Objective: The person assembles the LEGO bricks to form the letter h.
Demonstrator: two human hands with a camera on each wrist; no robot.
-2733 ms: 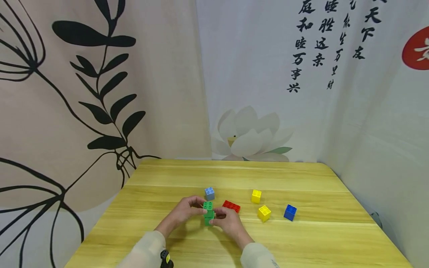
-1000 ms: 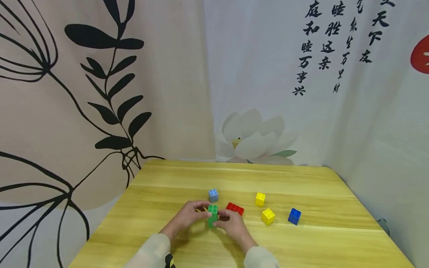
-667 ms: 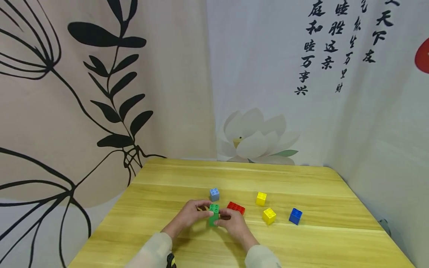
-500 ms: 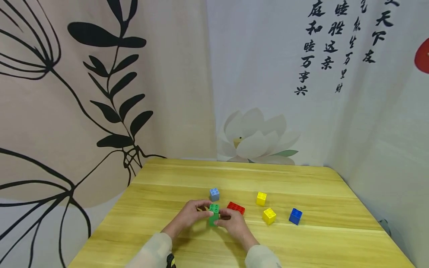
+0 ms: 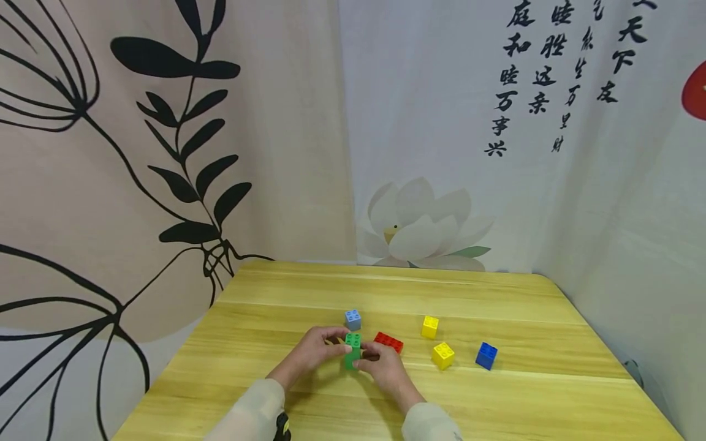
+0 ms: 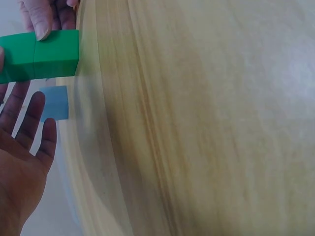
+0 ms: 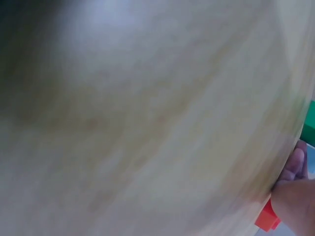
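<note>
Two green building bricks (image 5: 353, 353) stand joined one on the other as an upright column, studs on top, in the head view. My left hand (image 5: 314, 353) pinches the upper brick from the left, thumb in front. On the other side my right hand (image 5: 385, 369) pinches the lower brick. The left wrist view shows a thin seam between the green bricks (image 6: 56, 51), with the left hand's (image 6: 19, 172) other fingers spread away from them. Only an edge of the green column (image 7: 309, 125) shows in the right wrist view, beside my right hand (image 7: 298, 199).
A light blue brick (image 5: 353, 320) sits just behind the green column. A longer red brick (image 5: 388, 342) lies behind my right hand. Farther right are two yellow bricks (image 5: 443, 356) and a dark blue brick (image 5: 486, 356), all on the wooden table (image 5: 331, 288).
The green bricks, uneven with a visible step 2.7 s ago, now form a straight column. Both hands keep their hold and have risen very slightly in the last half second.
</note>
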